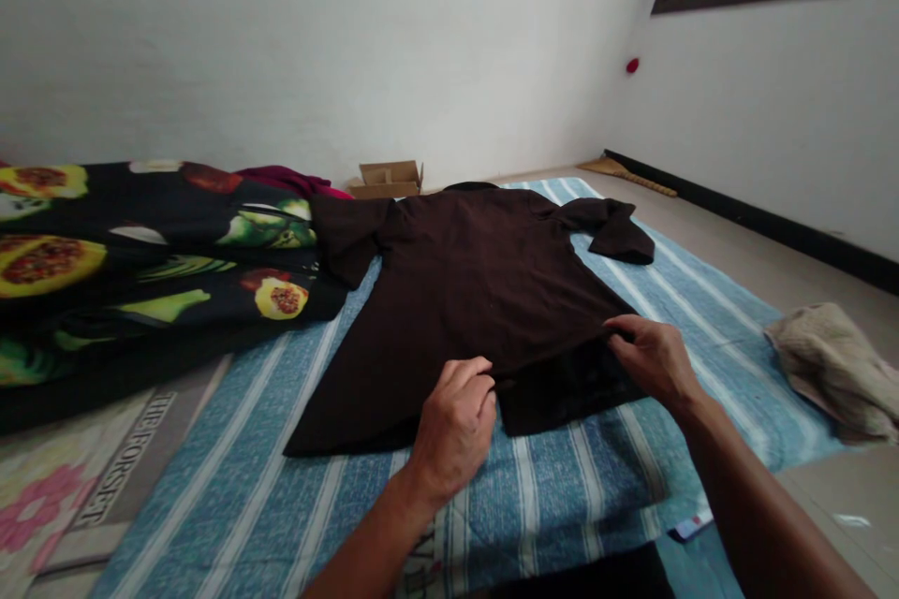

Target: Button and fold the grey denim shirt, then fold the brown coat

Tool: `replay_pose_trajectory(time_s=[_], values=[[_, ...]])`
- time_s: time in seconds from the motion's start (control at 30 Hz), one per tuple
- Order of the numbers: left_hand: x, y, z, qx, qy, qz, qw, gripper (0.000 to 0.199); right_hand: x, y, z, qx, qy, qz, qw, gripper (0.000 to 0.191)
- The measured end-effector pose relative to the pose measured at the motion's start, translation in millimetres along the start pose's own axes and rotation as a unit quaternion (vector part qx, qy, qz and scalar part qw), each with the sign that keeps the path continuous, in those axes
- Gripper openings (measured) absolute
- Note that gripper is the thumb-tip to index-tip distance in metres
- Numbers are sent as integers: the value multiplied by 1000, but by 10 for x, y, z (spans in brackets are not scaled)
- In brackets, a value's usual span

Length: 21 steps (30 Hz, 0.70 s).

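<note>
A dark brown short-sleeved shirt lies spread out on a blue and white striped cloth, its sleeves away from me. My left hand pinches the shirt's hem near its middle, fingers curled. Farther right, my right hand has the hem's right part between thumb and fingers. Between the two hands the upper layer is lifted a little, and the darker lower layer shows beneath it.
On the left, black fruit-print fabric lies beside the shirt's left sleeve. A cardboard box stands by the back wall. A beige cloth is on the right, and a broom lies near the far corner.
</note>
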State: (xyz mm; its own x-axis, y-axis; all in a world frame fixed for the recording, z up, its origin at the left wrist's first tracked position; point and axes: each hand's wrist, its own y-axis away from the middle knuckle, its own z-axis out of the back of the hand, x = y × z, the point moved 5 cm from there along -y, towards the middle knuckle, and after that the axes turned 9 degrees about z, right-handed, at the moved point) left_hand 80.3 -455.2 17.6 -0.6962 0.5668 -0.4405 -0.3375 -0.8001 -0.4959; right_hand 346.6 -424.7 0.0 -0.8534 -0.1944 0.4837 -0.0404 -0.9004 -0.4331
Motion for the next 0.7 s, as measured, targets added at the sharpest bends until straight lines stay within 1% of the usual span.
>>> replay_pose_trajectory(time_s=[0.07, 0.17, 0.3, 0.37, 0.4, 0.47, 0.53, 0.57, 0.6, 0.63, 0.67, 0.7], values=[[20, -92, 95, -22, 13, 18, 1000, 18, 35, -36, 43, -8, -6, -3, 1000, 27], [28, -173, 185, -39, 20, 27, 999, 17, 90, -91, 88, -12, -13, 0, 1000, 27], [40, -190, 225, -64, 25, 44, 997, 14, 79, -151, 109, -16, -10, 0, 1000, 25], [42, -193, 232, -79, 25, 48, 995, 14, 84, -166, 124, -18, 11, 14, 1000, 23], [43, -199, 234, -85, 24, 50, 995, 14, 109, -161, 141, -24, 32, 27, 999, 23], [43, -219, 240, -91, 17, 54, 994, 14, 241, -102, 194, -62, 82, 75, 992, 21], [42, -247, 251, -94, 11, 57, 994, 14, 502, 46, 221, -107, 102, 164, 975, 17], [39, -262, 258, -95, 10, 56, 994, 14, 668, 153, 200, -113, 88, 221, 965, 15], [35, -278, 264, -94, 11, 54, 994, 14, 843, 273, 143, -94, 63, 282, 953, 14], [32, -294, 270, -93, 12, 52, 994, 13, 1010, 396, 44, -42, 35, 336, 940, 17], [28, -309, 276, -93, 13, 50, 994, 13, 1150, 514, -79, 22, 18, 369, 929, 20], [26, -325, 282, -94, 13, 49, 994, 13, 1254, 614, -203, 76, 17, 380, 922, 18]])
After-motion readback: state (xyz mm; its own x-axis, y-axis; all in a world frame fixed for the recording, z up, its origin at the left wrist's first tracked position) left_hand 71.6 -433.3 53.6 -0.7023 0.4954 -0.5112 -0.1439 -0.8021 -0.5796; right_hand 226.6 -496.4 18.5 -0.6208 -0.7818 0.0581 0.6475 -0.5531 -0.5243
